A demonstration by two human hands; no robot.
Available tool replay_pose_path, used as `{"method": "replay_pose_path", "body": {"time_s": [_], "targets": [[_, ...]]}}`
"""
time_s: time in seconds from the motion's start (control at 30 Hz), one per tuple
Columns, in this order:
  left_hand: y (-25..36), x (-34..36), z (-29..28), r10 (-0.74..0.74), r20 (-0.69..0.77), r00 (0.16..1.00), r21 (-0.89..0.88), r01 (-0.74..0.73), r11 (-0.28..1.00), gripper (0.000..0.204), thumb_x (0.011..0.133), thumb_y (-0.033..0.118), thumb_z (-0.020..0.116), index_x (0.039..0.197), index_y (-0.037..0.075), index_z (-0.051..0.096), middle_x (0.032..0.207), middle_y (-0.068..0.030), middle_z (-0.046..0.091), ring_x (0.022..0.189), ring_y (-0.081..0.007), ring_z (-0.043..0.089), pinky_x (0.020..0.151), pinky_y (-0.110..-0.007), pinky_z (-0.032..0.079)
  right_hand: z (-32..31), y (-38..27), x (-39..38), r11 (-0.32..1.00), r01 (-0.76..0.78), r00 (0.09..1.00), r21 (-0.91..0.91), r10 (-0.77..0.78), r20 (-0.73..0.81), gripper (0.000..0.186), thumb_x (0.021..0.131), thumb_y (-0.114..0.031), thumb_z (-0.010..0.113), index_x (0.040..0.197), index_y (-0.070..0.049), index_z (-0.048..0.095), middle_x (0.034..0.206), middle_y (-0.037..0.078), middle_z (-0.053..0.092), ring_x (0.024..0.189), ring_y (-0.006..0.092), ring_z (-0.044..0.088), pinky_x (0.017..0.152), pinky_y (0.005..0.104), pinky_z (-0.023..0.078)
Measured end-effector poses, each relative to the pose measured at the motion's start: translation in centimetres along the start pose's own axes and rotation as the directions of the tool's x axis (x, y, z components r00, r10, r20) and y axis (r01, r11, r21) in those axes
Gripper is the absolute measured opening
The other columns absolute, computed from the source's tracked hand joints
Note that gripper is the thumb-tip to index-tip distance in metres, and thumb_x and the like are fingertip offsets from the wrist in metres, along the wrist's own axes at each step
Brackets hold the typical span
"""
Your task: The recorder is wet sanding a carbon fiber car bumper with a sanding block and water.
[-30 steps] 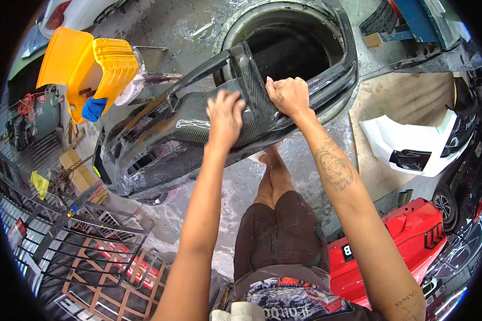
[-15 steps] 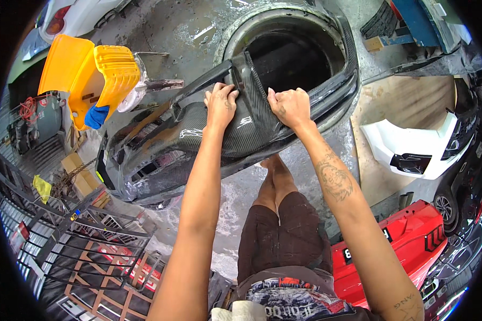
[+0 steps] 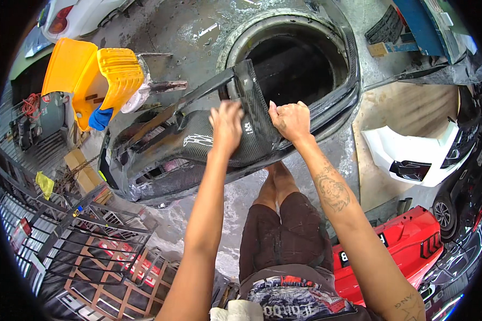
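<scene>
A long black carbon-fibre car bumper [image 3: 198,125] lies across a round grey tub-like rim [image 3: 235,40] with a dark inside. White marks show on its woven surface. My left hand [image 3: 227,125] is over the bumper's middle, just left of its raised cross strip [image 3: 256,99]. Motion smears its fingers, so their grip is unclear. On the right side of that strip, my right hand [image 3: 291,121] is closed in a fist, fingers curled at the strip's edge. Its fingertips are hidden beneath the hand.
A yellow plastic chair-like piece [image 3: 72,69] with a blue cloth [image 3: 100,116] stands at the left. A white bumper [image 3: 407,152] rests at the right on a brown board [image 3: 380,112]. Nearer are a red car panel [image 3: 391,249] and, at lower left, metal racks [image 3: 102,230].
My left hand has lifted or slid slightly toward the cross strip and is now blurred. My right hand keeps its place at the strip's edge. The whole view has shifted slightly.
</scene>
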State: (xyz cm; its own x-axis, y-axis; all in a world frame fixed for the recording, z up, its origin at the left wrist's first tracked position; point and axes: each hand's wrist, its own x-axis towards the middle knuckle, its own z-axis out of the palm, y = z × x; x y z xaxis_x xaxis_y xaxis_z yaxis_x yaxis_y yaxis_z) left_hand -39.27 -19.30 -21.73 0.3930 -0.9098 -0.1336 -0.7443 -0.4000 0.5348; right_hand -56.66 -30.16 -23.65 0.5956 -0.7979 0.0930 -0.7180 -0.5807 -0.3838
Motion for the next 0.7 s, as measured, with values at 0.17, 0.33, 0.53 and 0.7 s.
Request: {"method": "replay_pose_path", "body": {"time_s": [0.17,0.33,0.53,0.7], "targets": [[2.1,-2.2,-0.7,0.062,0.056,0.997,-0.004,-0.062,0.998,0.030,0.095,0.016,0.064,0.124,0.012,0.070,0.123,-0.0109,0.062,0.108,-0.0369,0.053,0.097,-0.049,0.041,-0.6,0.9,-0.4,1.000,-0.019,1.000,0.017,0.019,-0.014,0.052,0.096,-0.033,0.059,0.049,-0.012,0.065,0.052,0.012,0.063,0.048,0.0295,0.062,0.059,0.0422,0.046],[-3.4,2.9,-1.0,-0.061,-0.072,0.996,0.141,0.071,0.987,0.027,0.099,0.021,0.060,0.122,0.011,0.072,0.123,-0.0105,0.065,0.105,-0.0383,0.054,0.092,-0.051,0.042,-0.2,-2.7,1.2,0.995,0.022,1.000,0.097,-0.021,-0.013,0.052,0.094,-0.032,0.062,0.048,-0.009,0.064,0.052,0.012,0.062,0.047,0.0308,0.061,0.059,0.0425,0.046],[3.1,-3.3,-0.7,0.059,0.099,0.993,-0.092,-0.050,0.995,0.030,0.095,0.013,0.064,0.123,0.008,0.069,0.125,-0.0110,0.062,0.108,-0.0388,0.053,0.096,-0.051,0.041,-0.6,1.7,-0.3,0.999,-0.013,0.999,0.037,0.015,-0.048,0.051,0.094,-0.030,0.064,0.046,-0.010,0.062,0.050,0.012,0.060,0.045,0.0306,0.060,0.056,0.0420,0.045],[-4.2,5.0,-0.5,-0.144,0.054,0.988,0.133,0.136,0.982,0.027,0.098,0.024,0.061,0.120,0.012,0.070,0.124,-0.0110,0.063,0.111,-0.0411,0.054,0.097,-0.053,0.043,-0.4,-2.0,1.0,0.995,0.039,0.999,0.093,-0.037,-0.029,0.053,0.095,-0.030,0.063,0.046,-0.011,0.061,0.053,0.013,0.062,0.050,0.0307,0.062,0.058,0.0439,0.045]]}}
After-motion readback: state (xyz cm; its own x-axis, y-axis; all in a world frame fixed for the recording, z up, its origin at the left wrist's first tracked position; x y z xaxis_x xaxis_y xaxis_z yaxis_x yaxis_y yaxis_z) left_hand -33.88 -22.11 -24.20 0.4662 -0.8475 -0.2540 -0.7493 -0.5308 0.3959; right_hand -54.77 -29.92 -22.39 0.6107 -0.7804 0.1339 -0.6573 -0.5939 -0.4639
